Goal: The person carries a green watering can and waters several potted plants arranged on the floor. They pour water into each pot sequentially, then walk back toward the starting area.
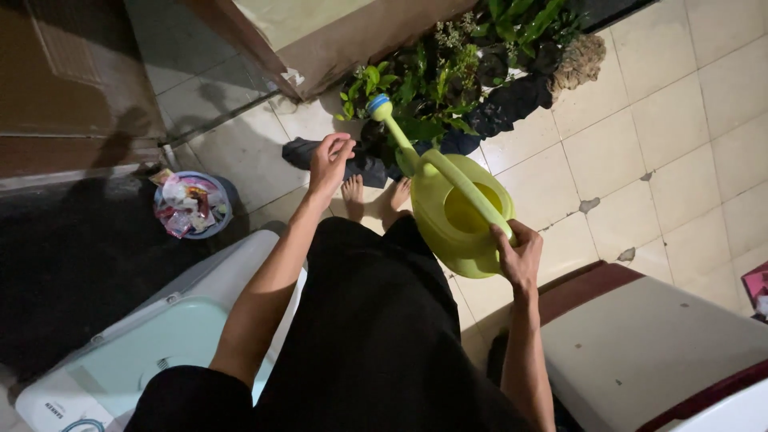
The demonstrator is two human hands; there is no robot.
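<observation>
1. The right hand point(518, 254) is wrapped tight around the handle of one yellow-green can point(460, 216) — the grip sits at the can's rear, the body just ahead of it, and the blue-tipped spout point(379, 106) tilts out toward the plants point(448, 72).
2. The left hand point(330, 156) holds nothing, its fingers loosely curled, just left of the spout.
3. Two bare feet point(374, 196) stand on a pale tile floor point(640, 120).
4. One bin point(194, 206) of rubbish stands to the left — one white machine point(144, 344) lies nearer.

smooth plastic watering can point(460, 214), glossy floor tiles point(632, 144)
</observation>
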